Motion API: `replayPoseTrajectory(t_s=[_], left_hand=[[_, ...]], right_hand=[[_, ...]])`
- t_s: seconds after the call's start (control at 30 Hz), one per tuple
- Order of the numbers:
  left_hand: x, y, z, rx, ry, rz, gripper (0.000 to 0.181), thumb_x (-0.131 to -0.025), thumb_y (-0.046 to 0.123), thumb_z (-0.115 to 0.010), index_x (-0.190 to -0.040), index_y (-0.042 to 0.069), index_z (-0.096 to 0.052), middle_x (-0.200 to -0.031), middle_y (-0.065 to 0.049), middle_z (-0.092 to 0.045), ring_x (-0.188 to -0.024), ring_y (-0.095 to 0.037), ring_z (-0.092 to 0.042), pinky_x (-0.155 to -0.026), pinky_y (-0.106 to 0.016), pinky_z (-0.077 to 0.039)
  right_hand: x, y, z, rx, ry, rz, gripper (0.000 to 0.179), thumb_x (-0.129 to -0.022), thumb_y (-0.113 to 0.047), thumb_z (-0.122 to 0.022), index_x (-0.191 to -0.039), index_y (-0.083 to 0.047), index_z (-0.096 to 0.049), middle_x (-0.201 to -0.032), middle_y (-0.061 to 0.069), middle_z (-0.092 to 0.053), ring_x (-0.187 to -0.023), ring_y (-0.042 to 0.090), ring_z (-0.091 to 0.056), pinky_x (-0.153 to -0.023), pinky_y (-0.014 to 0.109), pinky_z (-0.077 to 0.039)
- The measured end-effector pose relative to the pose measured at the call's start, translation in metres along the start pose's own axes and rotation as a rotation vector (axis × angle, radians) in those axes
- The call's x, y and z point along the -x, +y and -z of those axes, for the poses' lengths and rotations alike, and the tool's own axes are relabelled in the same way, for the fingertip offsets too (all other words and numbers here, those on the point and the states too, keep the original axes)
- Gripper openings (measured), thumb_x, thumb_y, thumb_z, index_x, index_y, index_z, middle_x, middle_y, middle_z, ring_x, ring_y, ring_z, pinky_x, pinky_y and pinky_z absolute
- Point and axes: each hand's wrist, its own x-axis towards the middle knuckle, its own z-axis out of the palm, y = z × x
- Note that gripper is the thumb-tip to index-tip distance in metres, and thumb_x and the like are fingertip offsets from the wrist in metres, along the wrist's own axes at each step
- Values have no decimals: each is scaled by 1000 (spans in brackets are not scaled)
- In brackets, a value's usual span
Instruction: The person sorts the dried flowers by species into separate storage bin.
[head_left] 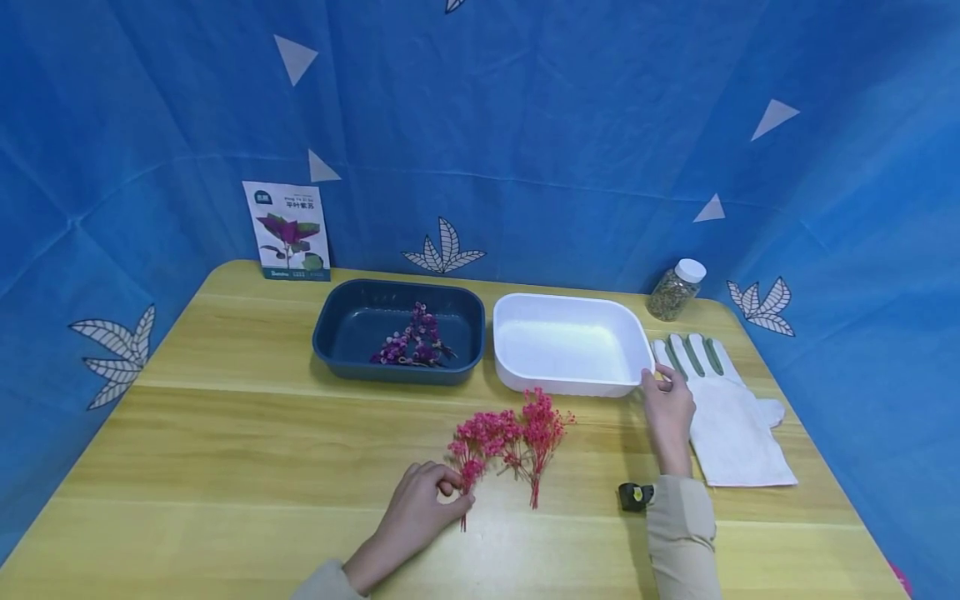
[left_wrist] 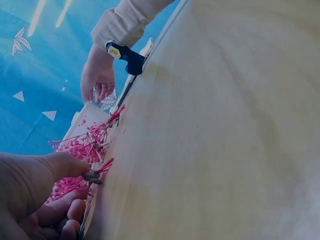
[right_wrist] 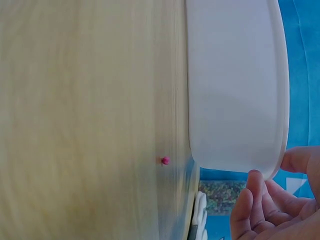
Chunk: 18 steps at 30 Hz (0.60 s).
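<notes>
In the head view, my left hand [head_left: 420, 504] pinches the stems of a sprig of pink dried flowers [head_left: 471, 471] at the front of the table. More pink dried flowers [head_left: 543, 425] lie just to its right. The left wrist view shows pink stems [left_wrist: 106, 166] by the thumb tip of my left hand [left_wrist: 50, 195]. With thumb and fingers, my right hand [head_left: 669, 408] grips the near right corner of a white tray [head_left: 573, 387]. That corner of the white tray [right_wrist: 235, 100] also shows between thumb and fingers in the right wrist view.
A dark blue tray [head_left: 397, 372] holding purple dried flowers [head_left: 412, 337] stands left of the white one. White gloves [head_left: 738, 442] lie at the right, below a jar [head_left: 673, 292] with a white lid. A seed packet [head_left: 288, 233] leans at the back left.
</notes>
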Motion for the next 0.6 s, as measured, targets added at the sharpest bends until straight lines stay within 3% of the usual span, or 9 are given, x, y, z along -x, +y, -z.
replayPoseTrajectory(t_s=[0.2, 0.4, 0.6], left_hand=[[1, 1, 2, 88, -23, 41, 15, -82, 23, -73, -88, 11, -68, -73, 10, -60, -69, -5, -46, -63, -23, -37], [0, 0, 5, 173, -29, 66, 21, -84, 19, -70, -96, 3, -66, -78, 2, -66, -67, -8, -57, -62, -23, -46], [-1, -4, 8, 255, -35, 87, 22, -85, 16, -68, -99, 0, -63, -81, -2, -67, -70, -11, -60, -64, -21, -49]], right_hand=[[-1, 0, 0, -1, 0, 4, 49, -97, -34, -47, -134, -1, -50, -107, 23, -58, -88, 30, -55, -68, 31, -40], [0, 0, 0, -5, 3, 0, 49, -97, -34, -47, -133, -1, -50, -107, 24, -58, -90, 31, -55, -70, 33, -40], [2, 0, 1, -15, -7, 4, 50, -97, -35, -46, -134, -2, -49, -110, 25, -58, -96, 34, -55, -74, 35, -40]])
